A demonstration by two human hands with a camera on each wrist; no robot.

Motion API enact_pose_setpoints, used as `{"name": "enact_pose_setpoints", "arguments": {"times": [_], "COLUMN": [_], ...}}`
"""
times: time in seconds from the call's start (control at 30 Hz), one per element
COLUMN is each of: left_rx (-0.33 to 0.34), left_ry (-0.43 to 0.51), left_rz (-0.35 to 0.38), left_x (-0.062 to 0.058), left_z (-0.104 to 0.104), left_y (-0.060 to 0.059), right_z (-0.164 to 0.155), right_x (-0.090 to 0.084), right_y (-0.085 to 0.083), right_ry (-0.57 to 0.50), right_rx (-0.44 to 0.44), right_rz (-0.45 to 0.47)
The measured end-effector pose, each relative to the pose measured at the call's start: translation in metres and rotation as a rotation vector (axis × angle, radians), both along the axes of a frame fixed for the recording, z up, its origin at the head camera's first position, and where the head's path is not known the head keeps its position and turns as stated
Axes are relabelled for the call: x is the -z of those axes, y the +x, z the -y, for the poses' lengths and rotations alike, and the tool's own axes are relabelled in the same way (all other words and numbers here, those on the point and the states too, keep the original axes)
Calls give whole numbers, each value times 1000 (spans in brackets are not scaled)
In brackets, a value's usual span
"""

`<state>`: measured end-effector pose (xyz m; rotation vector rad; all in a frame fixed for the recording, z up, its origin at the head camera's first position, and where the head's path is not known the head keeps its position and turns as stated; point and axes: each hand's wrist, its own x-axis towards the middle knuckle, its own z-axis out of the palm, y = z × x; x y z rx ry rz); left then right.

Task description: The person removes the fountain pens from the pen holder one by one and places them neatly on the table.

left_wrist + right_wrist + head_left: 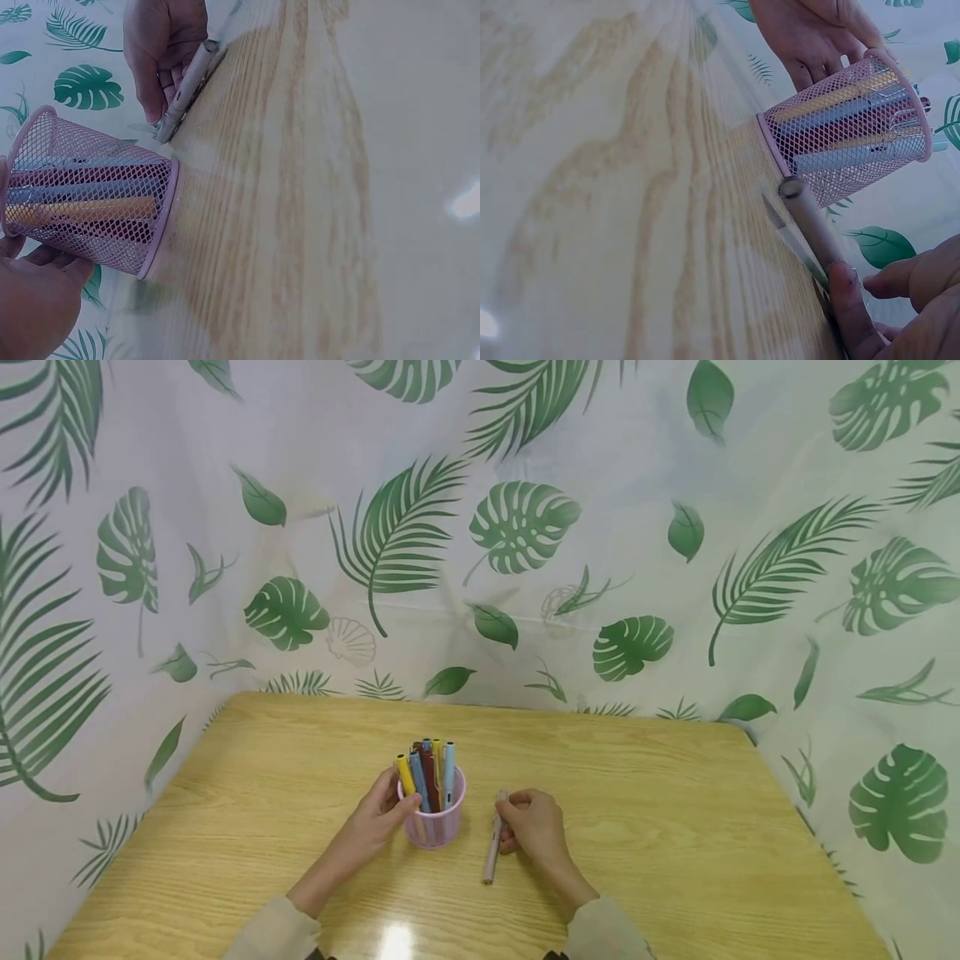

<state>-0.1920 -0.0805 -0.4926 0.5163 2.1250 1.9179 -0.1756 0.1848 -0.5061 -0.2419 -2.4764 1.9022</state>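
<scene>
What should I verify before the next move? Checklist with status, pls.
1. Left hand holding the cup: ok, gripped on its left side.
2. Right hand holding the grey pen: ok, gripped near its far end.
3. Grey pen over the cup's mouth: not ok, it is beside the cup, on the right.
4. Grey pen fully off the table: cannot tell.
5. Room among the other pens: ok, probably; a gap shows at the cup's right side.
6. Cup's base flat on the table: cannot tell.
</scene>
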Motion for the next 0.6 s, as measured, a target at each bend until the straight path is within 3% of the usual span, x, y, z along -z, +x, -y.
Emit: {"name": "enact_pose_setpoints", "arguments": {"times": [0.6], "left_rx": [3], "left_ry": [9], "left_rz": [0], "left_x": [0], "left_z": [0], "left_y": [-1], "right_z": [3], "right_x": [-10], "right_y": [-3], "right_ry": [-10], "right_rx": [2], "right_rz": [13]}}
